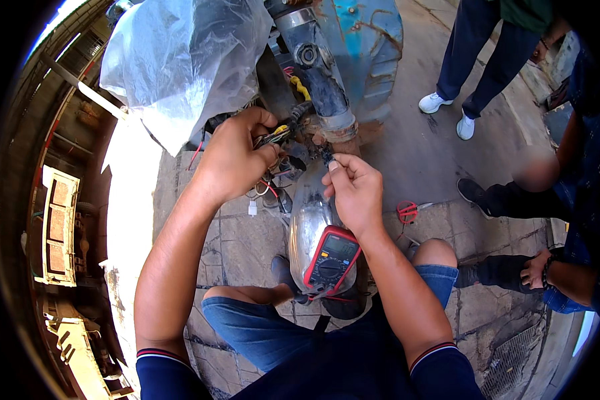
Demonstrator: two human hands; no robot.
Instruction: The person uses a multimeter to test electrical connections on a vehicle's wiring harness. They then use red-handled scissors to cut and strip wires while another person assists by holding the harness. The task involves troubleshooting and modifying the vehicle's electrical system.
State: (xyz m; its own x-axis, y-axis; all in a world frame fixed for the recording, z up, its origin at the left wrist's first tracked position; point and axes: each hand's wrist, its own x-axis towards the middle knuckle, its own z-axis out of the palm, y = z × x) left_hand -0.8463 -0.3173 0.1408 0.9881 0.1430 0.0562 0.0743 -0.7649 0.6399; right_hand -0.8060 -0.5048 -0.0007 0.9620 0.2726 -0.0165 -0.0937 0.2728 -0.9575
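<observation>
Meter [332, 260] is rested on chrome fender [308, 220] between the knees, screen facing up | wires [278, 137] are pinched by left hand [232, 157], judged thin, limp, light, best gripped at the connector; bundle runs up-right toward fork [323, 80] | small dark connector [327, 156] is pinched by right hand [355, 192] fingertips | plastic sheet [180, 60] is draped beyond.

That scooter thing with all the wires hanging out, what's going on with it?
A person crouches on stone paving in front of a blue scooter. Their left hand grips a bundle of loose wires near the front fork. Their right hand pinches a small dark connector just beside it. A red-edged multimeter rests on the chrome fender below their hands. Other people stand and sit close by on the right.
</observation>
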